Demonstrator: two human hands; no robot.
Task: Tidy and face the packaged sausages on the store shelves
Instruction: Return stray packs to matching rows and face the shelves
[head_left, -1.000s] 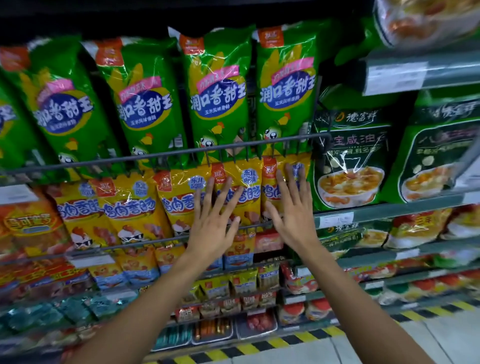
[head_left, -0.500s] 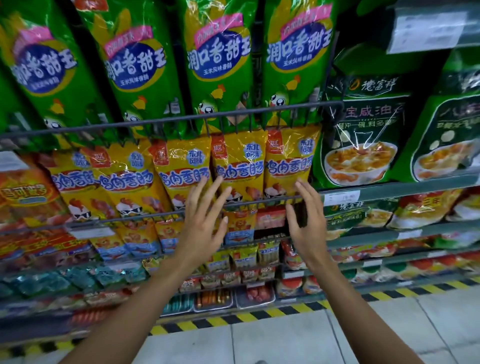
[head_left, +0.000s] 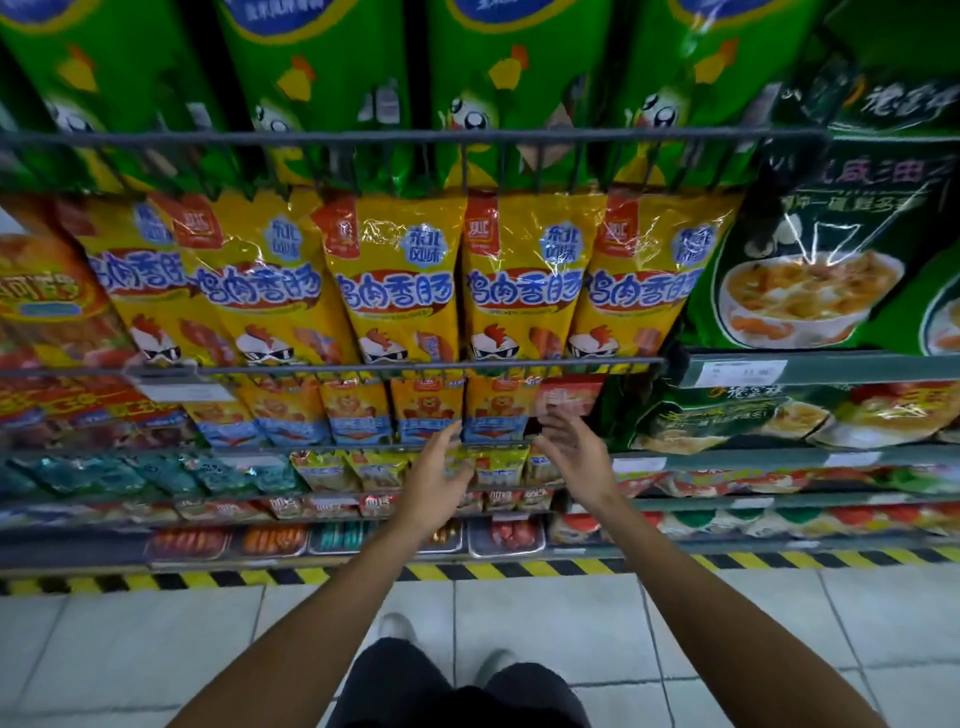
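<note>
Sausage packs (head_left: 498, 410) in small orange-and-blue wrappers stand upright just beyond both hands — left hand (head_left: 434, 480) open, fingers spread, holding nothing; right hand (head_left: 576, 452) open too, blurred, seemingly nearer the red pack (head_left: 566, 395) above it.

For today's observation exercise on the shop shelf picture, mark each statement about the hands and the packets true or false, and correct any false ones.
1. Both hands are empty. True: the left hand and right hand are open, with no grip on anything.
2. The hands are in front of the yellow sausage packs. False: they are lower, in front of the small orange packets.
3. The green packs hang above the yellow ones. True.
4. The red packet sits left of the left hand. False: it is just above the right hand.
5. The floor edge has yellow and black stripes. True.
</note>
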